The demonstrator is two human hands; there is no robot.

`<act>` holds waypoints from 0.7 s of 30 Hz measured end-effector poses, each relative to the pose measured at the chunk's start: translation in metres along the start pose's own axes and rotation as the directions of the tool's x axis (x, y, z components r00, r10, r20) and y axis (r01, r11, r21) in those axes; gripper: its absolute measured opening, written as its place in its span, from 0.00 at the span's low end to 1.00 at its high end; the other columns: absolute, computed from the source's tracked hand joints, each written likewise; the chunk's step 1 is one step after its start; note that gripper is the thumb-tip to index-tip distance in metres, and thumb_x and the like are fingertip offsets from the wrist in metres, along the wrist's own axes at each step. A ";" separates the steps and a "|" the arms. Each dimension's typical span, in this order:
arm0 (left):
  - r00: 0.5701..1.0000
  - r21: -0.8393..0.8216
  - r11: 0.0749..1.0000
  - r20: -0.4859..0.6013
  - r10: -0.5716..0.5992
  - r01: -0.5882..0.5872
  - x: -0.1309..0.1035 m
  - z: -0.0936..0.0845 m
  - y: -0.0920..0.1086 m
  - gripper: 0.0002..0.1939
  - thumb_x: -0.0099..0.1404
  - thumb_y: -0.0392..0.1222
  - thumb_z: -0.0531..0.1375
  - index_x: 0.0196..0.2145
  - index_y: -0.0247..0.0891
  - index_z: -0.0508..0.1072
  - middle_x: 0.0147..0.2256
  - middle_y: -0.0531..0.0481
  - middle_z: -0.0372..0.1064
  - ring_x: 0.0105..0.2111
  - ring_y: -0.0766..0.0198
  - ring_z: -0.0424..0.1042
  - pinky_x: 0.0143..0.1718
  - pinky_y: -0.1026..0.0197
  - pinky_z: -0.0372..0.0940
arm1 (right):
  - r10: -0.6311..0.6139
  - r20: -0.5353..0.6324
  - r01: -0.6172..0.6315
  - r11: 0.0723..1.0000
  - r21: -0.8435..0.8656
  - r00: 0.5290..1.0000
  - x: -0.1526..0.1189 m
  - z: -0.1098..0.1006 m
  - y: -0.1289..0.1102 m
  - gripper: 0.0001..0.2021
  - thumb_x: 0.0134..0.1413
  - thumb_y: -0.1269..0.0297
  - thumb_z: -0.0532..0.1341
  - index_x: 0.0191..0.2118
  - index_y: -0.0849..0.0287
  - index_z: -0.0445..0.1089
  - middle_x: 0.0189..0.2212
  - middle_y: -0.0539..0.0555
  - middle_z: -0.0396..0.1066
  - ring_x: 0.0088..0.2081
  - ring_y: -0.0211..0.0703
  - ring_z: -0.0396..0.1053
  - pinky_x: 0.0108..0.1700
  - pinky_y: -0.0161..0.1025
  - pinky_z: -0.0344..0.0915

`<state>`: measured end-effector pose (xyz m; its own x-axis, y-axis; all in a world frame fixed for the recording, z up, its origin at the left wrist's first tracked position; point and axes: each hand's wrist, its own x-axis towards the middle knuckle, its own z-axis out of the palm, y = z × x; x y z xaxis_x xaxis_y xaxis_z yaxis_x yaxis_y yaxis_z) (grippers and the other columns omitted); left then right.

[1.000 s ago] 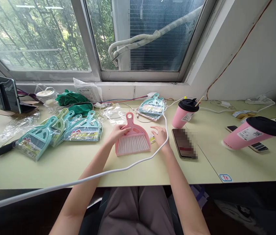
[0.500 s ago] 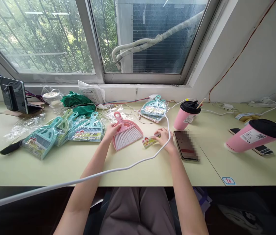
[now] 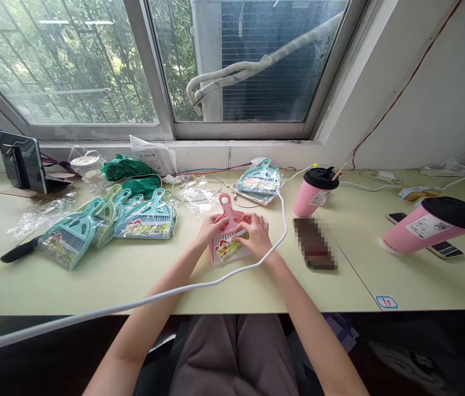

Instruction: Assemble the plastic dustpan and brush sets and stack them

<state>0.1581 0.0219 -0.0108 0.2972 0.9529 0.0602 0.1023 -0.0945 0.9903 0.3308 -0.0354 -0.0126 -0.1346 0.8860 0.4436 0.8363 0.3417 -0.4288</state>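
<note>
A pink dustpan and brush set (image 3: 226, 204) lies near the middle of the table, its handle pointing to the window. My left hand (image 3: 212, 228) grips its left side near the handle. Over the white bristles lies a printed card (image 3: 226, 248), green and yellow with small red figures. My right hand (image 3: 256, 235) pinches the card at its right end, fingers bent over the right side of the pink set. Part of the bristles is hidden behind the card and fingers.
Wrapped blue and green sets (image 3: 145, 220) lie at left, another wrapped stack (image 3: 259, 181) behind. A white cable (image 3: 216, 281) crosses before my forearms. At right are a phone (image 3: 315, 245) and two pink cups (image 3: 309, 201). A tablet (image 3: 22, 162) stands back left.
The pink set has moved right and toward me in my left hand. My right hand has brought the card left, from the bare table onto the bristles.
</note>
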 end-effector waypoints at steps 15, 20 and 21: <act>0.980 -0.131 0.987 0.162 0.112 -0.092 0.000 -0.003 0.001 0.42 0.43 0.42 0.73 0.55 0.36 0.66 0.55 0.38 0.67 0.56 0.43 0.65 0.54 0.47 0.63 | 0.216 -0.199 -0.211 0.976 0.046 0.956 0.004 0.020 0.018 0.32 0.49 0.56 0.67 0.59 0.51 0.58 0.64 0.61 0.53 0.67 0.58 0.46 0.64 0.61 0.45; 0.987 -0.098 0.986 0.066 0.145 -0.138 0.001 -0.006 0.001 0.40 0.44 0.41 0.73 0.55 0.37 0.66 0.53 0.39 0.69 0.54 0.44 0.68 0.55 0.47 0.64 | 0.330 -0.339 -0.215 0.918 0.334 0.881 0.007 0.021 0.026 0.36 0.47 0.57 0.68 0.61 0.54 0.55 0.64 0.62 0.53 0.67 0.54 0.48 0.66 0.55 0.46; 0.988 -0.094 0.986 0.054 0.144 -0.139 0.001 -0.007 0.001 0.40 0.44 0.41 0.73 0.54 0.37 0.66 0.53 0.40 0.69 0.54 0.44 0.68 0.55 0.47 0.64 | 0.391 -0.344 -0.228 0.875 0.427 0.854 0.008 0.023 0.029 0.37 0.46 0.56 0.67 0.61 0.54 0.54 0.63 0.62 0.54 0.66 0.54 0.49 0.66 0.54 0.48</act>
<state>0.1520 0.0246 -0.0086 0.3597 0.9123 0.1957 -0.0298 -0.1984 0.9797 0.3416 -0.0115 -0.0390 0.3945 0.7823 0.4820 0.5359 0.2303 -0.8123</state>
